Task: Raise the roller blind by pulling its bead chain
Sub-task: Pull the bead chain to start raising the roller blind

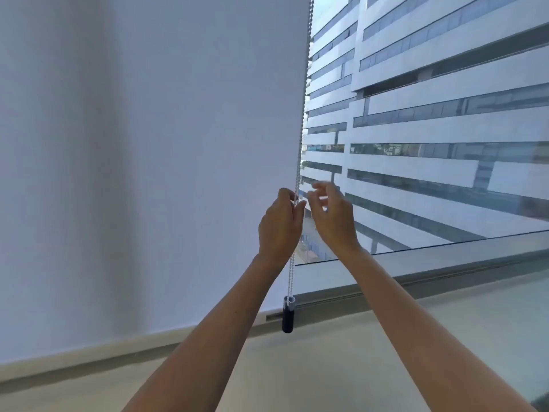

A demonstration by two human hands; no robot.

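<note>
A pale roller blind covers the left window pane down to just above the sill. Its white bead chain hangs along the blind's right edge and ends in a dark cylindrical weight near the sill. My left hand is pinched around the chain at about mid-height. My right hand hovers just right of the chain with its fingers spread and blurred, holding nothing that I can see.
The uncovered right pane looks out on a striped office building. A grey window frame and a light sill run below the glass, under my forearms.
</note>
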